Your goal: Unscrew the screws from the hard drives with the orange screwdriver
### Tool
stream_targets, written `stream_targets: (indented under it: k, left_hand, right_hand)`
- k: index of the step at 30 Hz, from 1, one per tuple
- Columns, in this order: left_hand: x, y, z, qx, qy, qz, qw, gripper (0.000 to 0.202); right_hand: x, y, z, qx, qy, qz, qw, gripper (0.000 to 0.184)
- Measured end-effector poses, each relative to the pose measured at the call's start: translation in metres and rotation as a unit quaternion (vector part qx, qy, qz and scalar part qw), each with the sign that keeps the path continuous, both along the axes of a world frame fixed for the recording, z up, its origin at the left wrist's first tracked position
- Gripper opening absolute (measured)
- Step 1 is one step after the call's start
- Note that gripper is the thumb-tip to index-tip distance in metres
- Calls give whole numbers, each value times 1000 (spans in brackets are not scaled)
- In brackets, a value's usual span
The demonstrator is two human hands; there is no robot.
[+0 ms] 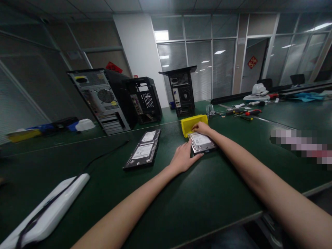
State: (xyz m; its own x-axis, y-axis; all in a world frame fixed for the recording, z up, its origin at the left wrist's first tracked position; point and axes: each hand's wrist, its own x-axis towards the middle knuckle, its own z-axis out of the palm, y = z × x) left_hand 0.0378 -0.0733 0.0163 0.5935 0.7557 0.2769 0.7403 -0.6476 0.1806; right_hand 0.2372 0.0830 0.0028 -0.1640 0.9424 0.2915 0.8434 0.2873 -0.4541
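Observation:
A silver hard drive (pixel 201 140), label up, lies on the green table between my two hands. My left hand (pixel 183 157) is at its left front corner, fingers stretched along the left edge and thumb spread along the front. Over the drive's far edge is my right hand (pixel 202 128), with fingers curled together in front of a yellow plastic bin (pixel 190 121). Whatever those fingertips hold, if anything, is hidden. The bin stands just behind the drive with its open side toward me. To the left, two more hard drives, a near one (pixel 142 152) and a far one (pixel 149 136), lie end to end.
Computer cases stand at the back: a large one (pixel 103 100), a middle one (pixel 145 98) and a right one (pixel 181 91). A white slab-like device (pixel 59 204) with a black cable lies front left. Several hand tools (pixel 246 112) lie at right, beyond my right arm.

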Motion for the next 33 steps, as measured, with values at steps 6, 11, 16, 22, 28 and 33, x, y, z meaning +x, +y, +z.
stream_targets:
  k: [6, 11, 16, 22, 28, 33]
  left_hand:
    - [0, 0, -1, -1, -5, -1, 1000, 84]
    - [1, -2, 1, 0, -6, 0, 1000, 81]
    - [1, -3, 1, 7, -8, -2, 1000, 81]
    - [2, -1, -1, 9, -11, -5, 1000, 81]
    - [1, 0, -3, 8, -15, -7, 1000, 83]
    - [2, -2, -1, 7, -10, -3, 1000, 81]
  right_hand:
    - [1, 4, -4, -1, 11, 9, 1000, 26]
    - [1, 5, -4, 0, 17, 39, 999, 28]
    - [-1, 6, -2, -10, 23, 64, 998, 26]
    - [0, 6, -3, -2, 31, 55, 998, 25]
    - [1, 6, -4, 5, 38, 58, 998, 25]
    - [0, 7, -4, -5, 43, 84, 996, 25]
